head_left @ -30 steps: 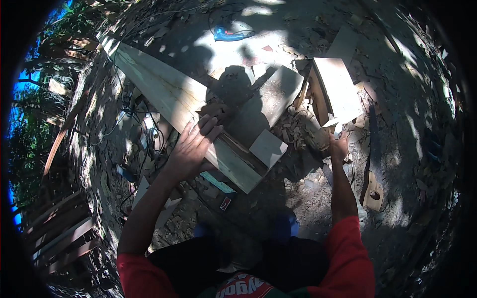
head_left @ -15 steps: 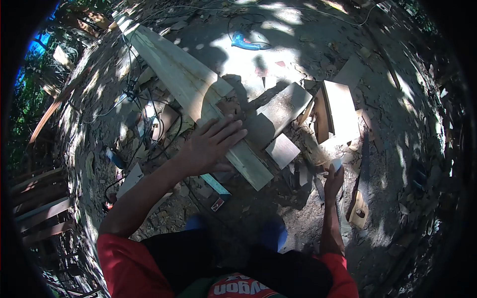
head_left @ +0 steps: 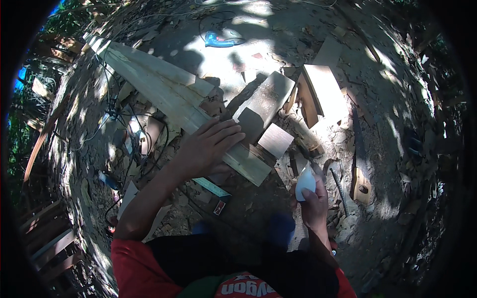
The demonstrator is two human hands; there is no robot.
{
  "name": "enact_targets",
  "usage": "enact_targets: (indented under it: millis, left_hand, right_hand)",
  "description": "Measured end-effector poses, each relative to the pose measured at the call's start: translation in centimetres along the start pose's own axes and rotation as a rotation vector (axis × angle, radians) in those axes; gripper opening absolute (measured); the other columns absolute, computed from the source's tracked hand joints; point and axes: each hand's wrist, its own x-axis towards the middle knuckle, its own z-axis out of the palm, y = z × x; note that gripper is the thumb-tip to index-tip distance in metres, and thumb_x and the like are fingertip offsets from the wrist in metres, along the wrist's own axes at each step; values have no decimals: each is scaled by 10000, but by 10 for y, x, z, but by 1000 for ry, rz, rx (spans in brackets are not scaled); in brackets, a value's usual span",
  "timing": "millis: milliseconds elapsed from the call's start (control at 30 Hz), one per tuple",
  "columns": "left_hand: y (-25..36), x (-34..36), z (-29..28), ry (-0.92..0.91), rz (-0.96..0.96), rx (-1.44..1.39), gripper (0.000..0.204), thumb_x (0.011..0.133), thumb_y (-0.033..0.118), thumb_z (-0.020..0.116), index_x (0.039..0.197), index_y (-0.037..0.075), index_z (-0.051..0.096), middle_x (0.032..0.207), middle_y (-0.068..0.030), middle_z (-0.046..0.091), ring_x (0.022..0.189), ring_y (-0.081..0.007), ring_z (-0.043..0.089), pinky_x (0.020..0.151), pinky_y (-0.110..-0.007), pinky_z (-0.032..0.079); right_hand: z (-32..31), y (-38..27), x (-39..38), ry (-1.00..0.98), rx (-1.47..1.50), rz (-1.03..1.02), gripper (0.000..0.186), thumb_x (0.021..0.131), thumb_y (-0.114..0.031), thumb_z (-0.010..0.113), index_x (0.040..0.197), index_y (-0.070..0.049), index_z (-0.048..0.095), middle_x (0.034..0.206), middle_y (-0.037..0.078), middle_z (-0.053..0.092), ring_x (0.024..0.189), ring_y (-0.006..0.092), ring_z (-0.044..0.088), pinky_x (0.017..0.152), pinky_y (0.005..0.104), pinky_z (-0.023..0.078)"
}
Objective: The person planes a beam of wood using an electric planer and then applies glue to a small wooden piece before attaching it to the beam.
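My left hand [head_left: 211, 144] lies with fingers stretched out across a long pale wooden board [head_left: 164, 104] that runs diagonally up to the far left. My right hand [head_left: 313, 203] is closed on a smooth white bottle-like object [head_left: 305, 181], held low at the right. Between my hands, a small square wood piece [head_left: 276, 140] sits against a greyish plank [head_left: 263, 99]. A metal square [head_left: 209, 186] with a pale green blade lies below the board, and a dark curved bar [head_left: 341, 191] is just right of my right hand.
A blue power drill [head_left: 221, 40] lies beyond the boards. Stacked boxy boards [head_left: 325, 92] stand back right, beside a handsaw [head_left: 361, 184]. Tangled cables [head_left: 117, 116], wood scraps and dry leaves litter the dirt ground. Slats [head_left: 54, 241] are piled at the lower left.
My right hand has moved left from beside the boxy boards and toward me, bringing the white object into fuller view. My left hand stays on the long board. The view has shifted slightly.
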Motion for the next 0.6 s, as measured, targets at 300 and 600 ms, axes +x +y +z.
enact_targets:
  millis: [300,600]
  left_hand:
    - [-10,-7,3,9,12,-48,791,686,309,859,1389,149,533,1497,-35,509,1467,-237,393,1262,-480,245]
    - [-11,-6,3,18,30,-49,707,722,331,833,1352,158,565,1485,1,520,1456,-213,401,1266,-477,231]
  right_hand:
    - [35,-21,20,-12,-94,114,315,937,-199,677,1163,-7,570,858,87,682,636,122,618,550,252,487]
    - [48,-28,23,-4,-436,48,254,946,-162,725,1101,15,628,842,46,680,665,74,624,566,217,480]
